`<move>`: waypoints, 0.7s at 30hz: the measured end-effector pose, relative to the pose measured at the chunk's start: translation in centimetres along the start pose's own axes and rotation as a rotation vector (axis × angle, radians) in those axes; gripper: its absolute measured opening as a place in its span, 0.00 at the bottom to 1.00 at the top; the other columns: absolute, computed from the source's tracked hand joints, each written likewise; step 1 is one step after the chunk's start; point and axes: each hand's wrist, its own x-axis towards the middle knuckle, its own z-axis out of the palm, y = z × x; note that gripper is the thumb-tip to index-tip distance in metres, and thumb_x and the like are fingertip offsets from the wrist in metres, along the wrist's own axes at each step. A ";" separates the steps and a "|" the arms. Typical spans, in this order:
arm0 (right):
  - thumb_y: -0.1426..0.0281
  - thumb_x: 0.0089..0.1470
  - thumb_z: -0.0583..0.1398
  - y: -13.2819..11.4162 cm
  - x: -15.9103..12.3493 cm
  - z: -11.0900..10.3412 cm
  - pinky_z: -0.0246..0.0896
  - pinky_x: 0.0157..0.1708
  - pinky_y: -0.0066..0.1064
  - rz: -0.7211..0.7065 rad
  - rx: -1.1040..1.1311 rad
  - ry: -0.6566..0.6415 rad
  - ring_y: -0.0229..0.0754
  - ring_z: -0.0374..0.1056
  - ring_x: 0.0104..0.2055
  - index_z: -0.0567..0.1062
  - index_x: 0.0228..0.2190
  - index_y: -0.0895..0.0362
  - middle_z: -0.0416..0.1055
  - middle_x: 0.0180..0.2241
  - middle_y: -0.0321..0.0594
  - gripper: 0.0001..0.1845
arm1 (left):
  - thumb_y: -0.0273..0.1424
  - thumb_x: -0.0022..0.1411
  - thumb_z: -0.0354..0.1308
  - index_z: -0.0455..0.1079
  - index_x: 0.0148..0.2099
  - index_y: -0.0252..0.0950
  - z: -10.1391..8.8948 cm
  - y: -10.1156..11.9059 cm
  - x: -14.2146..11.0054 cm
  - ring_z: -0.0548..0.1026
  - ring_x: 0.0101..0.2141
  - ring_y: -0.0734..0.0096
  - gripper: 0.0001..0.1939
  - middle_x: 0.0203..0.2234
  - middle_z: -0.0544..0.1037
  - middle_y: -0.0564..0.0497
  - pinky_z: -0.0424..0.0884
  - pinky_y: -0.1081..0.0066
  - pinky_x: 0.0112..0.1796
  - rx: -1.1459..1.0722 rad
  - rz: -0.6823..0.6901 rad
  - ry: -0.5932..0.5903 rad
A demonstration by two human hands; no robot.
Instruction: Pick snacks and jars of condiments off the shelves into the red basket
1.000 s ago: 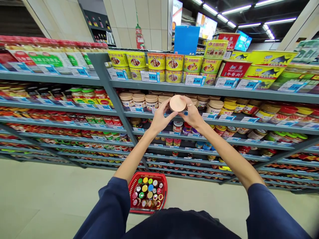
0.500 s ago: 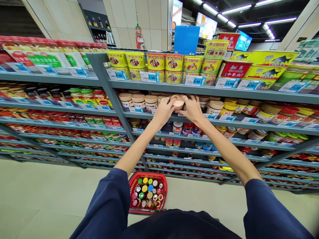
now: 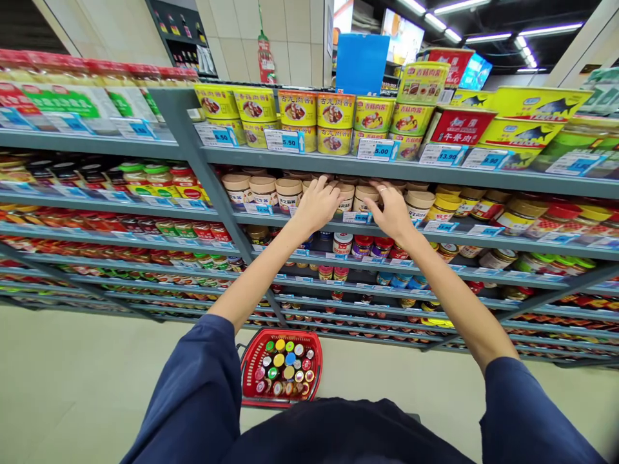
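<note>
Both my hands reach into the second shelf, over a row of jars with beige lids. My left hand (image 3: 318, 203) lies across the lids with its fingers stretched out, just left of a beige-lidded jar (image 3: 345, 198). Fingers apart, my right hand (image 3: 391, 207) rests over the lids to the right, its thumb beside another beige-lidded jar (image 3: 363, 198). A ring shows on one right finger. Fingertips are partly lost among the jars at the back. Neither hand grips a jar that I can make out.
A red shopping basket (image 3: 246, 380) full of lidded jars stands on the floor below. Yellow cans (image 3: 334, 113) and red luncheon meat tins (image 3: 459, 125) line the top shelf above my hands. A grey shelf upright (image 3: 213, 167) rises at the left.
The tilted beige-lidded jar between my hands now stands upright in the row. My hands have moved apart, the right one going right. The view has shifted slightly.
</note>
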 end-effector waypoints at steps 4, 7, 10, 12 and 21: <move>0.54 0.70 0.53 0.3 -2.1 -1.1 0.62 0.63 0.55 0.051 0.050 0.157 0.59 0.69 0.60 0.75 0.57 0.55 0.74 0.55 0.53 0.24 | 0.41 0.75 0.51 0.73 0.60 0.31 -0.4 1.2 -1.0 0.67 0.62 0.41 0.22 0.52 0.77 0.34 0.59 0.43 0.64 -0.020 0.014 0.058; 0.55 0.70 0.54 0.0 -4.1 -0.8 0.69 0.50 0.46 0.114 0.033 0.134 0.53 0.75 0.44 0.80 0.47 0.54 0.79 0.40 0.47 0.21 | 0.39 0.76 0.52 0.76 0.56 0.35 -0.1 2.1 -2.6 0.74 0.53 0.50 0.18 0.47 0.80 0.39 0.68 0.53 0.56 -0.033 -0.040 0.095; 0.55 0.68 0.58 0.0 -5.1 0.2 0.68 0.38 0.39 0.211 0.054 0.009 0.48 0.73 0.31 0.81 0.44 0.56 0.77 0.28 0.41 0.18 | 0.37 0.75 0.55 0.77 0.56 0.36 0.7 2.6 -3.8 0.79 0.45 0.54 0.16 0.42 0.83 0.42 0.72 0.62 0.46 0.008 -0.161 0.029; 0.54 0.67 0.59 0.1 -5.2 0.9 0.68 0.35 0.37 0.261 0.118 0.001 0.47 0.73 0.29 0.80 0.42 0.56 0.76 0.25 0.39 0.19 | 0.36 0.74 0.55 0.77 0.57 0.37 1.1 3.0 -3.9 0.81 0.43 0.56 0.16 0.42 0.84 0.43 0.71 0.64 0.42 0.070 -0.217 -0.039; 0.49 0.61 0.64 -0.7 -4.5 1.3 0.62 0.18 0.29 0.375 0.550 0.077 0.38 0.69 0.16 0.74 0.37 0.54 0.75 0.22 0.34 0.20 | 0.35 0.74 0.55 0.76 0.50 0.39 1.1 4.1 -2.7 0.81 0.37 0.56 0.11 0.33 0.83 0.47 0.67 0.66 0.36 0.164 -0.308 -0.153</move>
